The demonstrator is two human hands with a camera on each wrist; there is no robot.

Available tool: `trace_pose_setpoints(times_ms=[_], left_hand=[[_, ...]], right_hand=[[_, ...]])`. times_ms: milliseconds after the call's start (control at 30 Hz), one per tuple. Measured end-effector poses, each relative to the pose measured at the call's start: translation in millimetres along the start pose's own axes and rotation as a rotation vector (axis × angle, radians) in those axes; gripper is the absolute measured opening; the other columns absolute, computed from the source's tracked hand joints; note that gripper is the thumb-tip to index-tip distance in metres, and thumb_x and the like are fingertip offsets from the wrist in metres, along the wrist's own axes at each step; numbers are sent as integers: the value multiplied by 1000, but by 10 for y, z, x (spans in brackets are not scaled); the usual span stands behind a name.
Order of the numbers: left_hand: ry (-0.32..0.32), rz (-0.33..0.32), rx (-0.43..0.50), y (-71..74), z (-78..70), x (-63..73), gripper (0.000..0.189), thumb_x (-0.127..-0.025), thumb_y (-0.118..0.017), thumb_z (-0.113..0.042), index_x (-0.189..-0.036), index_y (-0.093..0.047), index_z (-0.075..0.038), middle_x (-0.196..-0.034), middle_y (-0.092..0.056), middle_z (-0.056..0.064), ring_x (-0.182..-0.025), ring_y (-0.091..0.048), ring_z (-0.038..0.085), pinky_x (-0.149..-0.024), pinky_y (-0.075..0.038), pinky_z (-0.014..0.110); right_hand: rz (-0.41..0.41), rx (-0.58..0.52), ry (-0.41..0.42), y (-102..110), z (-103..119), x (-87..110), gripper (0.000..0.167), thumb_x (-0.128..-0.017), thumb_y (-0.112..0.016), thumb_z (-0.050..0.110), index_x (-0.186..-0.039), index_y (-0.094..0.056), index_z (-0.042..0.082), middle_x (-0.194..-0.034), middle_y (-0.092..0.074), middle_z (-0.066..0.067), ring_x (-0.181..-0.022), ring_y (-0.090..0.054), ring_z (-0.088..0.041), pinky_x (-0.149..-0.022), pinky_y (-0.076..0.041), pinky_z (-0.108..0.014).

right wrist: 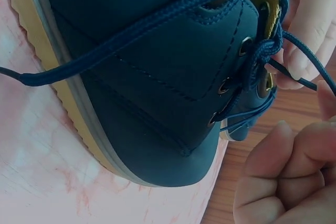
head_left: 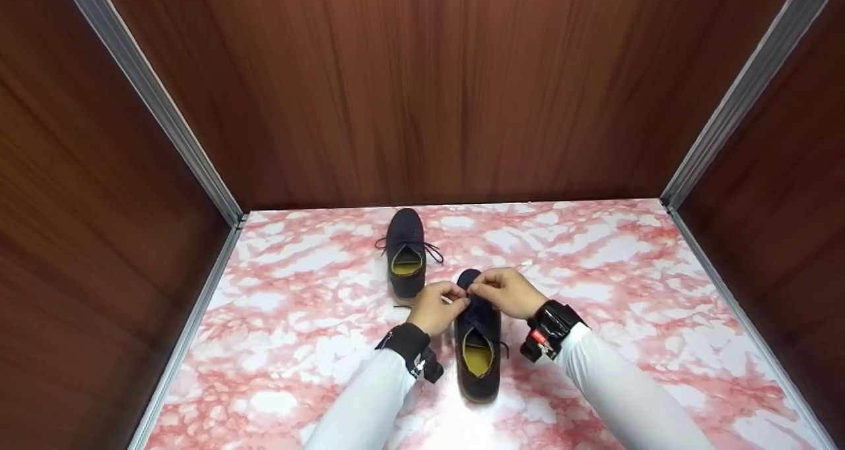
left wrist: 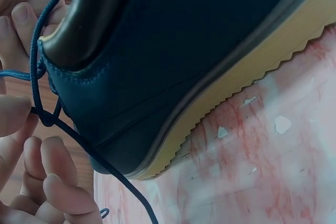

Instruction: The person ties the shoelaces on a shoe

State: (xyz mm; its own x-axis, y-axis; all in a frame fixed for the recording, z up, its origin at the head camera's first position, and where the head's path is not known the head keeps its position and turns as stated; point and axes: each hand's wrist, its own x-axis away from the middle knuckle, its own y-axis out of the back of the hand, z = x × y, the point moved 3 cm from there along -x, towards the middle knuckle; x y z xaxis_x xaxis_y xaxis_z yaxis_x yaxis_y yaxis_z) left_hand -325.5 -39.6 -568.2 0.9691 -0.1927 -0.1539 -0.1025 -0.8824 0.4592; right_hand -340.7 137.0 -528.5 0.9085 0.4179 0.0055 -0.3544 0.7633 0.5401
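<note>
A dark navy lace-up shoe (head_left: 480,389) with a yellow lining stands upright on the floor, toe pointing away from me. Over its front, my left hand (head_left: 436,310) and right hand (head_left: 509,293) nearly meet. In the left wrist view, the left hand's thumb and finger pinch the blue shoelace (left wrist: 125,181), which forms a loop beside the shoe's collar. The right wrist view shows the lace (right wrist: 157,22) crossed at the eyelets, one end hanging down the shoe's side. My right hand (right wrist: 294,174) pinches a strand near the frame's edge; its fingertips are partly cut off.
A matching shoe (head_left: 405,229), its laces tied in a bow, stands farther ahead and to the left. Brown wood-grain panels (head_left: 422,94) enclose the red-and-white marbled floor (head_left: 284,364) at the back and both sides, joined by grey metal strips (head_left: 746,87).
</note>
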Motion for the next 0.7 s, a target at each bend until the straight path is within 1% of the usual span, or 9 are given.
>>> trace_pose_setpoints(times_ms=[67, 100, 200, 300, 367, 467, 500, 600, 700], left_hand=[[8, -2, 14, -2, -3, 4, 7, -90, -76, -11, -91, -75, -4, -90, -76, 10, -78, -65, 15, -71, -53, 21], [13, -2, 24, -3, -3, 8, 7, -90, -76, -11, -90, -74, -4, -90, -75, 9, -77, -64, 14, -71, -52, 20], [22, -1, 53, -4, 1, 17, 8, -90, -74, -10, -90, -73, -2, -89, -73, 9, -78, -61, 10, -72, -52, 20], [26, 8, 78, 1, 12, 28, 8, -90, -72, -9, -89, -71, -1, -89, -72, 9, -81, -60, 7, -75, -52, 20], [33, 15, 92, 11, 23, 35, 8, -89, -71, -8, -90, -69, 0, -90, -72, 10, -82, -60, 7, -75, -51, 20], [55, 29, 125, 24, 42, 47, 8, -86, -67, -6, -91, -67, 1, -90, -72, 10, -80, -62, 8, -70, -52, 19], [69, 35, 135, 28, 49, 51, 9, -85, -66, -5, -93, -67, 1, -90, -71, 8, -79, -61, 8, -69, -51, 19], [83, 49, 155, 24, 62, 58, 12, -84, -64, -3, -95, -66, 2, -88, -68, 5, -74, -60, 8, -64, -51, 18], [87, 62, 177, 6, 64, 64, 11, -84, -62, 0, -95, -64, 2, -84, -63, 1, -72, -59, 8, -63, -51, 18]], right_hand=[[0, 0, -1, 13, 11, 11, 20, -102, -67, 21, -98, -77, 4, -81, -70, -13, -59, -51, -5, -56, -44, -19], [-3, -1, -4, 22, 12, 18, 21, -102, -67, 22, -100, -77, 4, -79, -69, -11, -59, -51, -5, -56, -44, -19], [-15, -18, -11, 53, -8, 58, 24, -103, -65, 24, -104, -75, 2, -72, -63, -3, -60, -51, -4, -57, -44, -19], [-25, -19, 2, 73, -58, 127, 22, -103, -65, 23, -100, -72, 2, -66, -53, 7, -58, -48, -3, -56, -42, -19], [-20, 12, 25, 63, -90, 184, 19, -101, -68, 23, -96, -71, 5, -69, -54, 7, -59, -49, -3, -57, -42, -20], [12, 76, 53, 12, -123, 269, 17, -97, -74, 26, -89, -71, 11, -71, -58, 6, -60, -50, -2, -56, -43, -20], [30, 96, 61, -15, -129, 295, 17, -95, -77, 28, -88, -71, 13, -72, -59, 6, -60, -51, -2, -57, -44, -20], [78, 146, 85, -100, -133, 356, 22, -88, -85, 32, -87, -70, 16, -71, -59, 7, -60, -51, -1, -56, -44, -19], [90, 198, 112, -168, -132, 389, 26, -83, -89, 32, -86, -69, 16, -69, -55, 10, -60, -49, 1, -57, -43, -18]])
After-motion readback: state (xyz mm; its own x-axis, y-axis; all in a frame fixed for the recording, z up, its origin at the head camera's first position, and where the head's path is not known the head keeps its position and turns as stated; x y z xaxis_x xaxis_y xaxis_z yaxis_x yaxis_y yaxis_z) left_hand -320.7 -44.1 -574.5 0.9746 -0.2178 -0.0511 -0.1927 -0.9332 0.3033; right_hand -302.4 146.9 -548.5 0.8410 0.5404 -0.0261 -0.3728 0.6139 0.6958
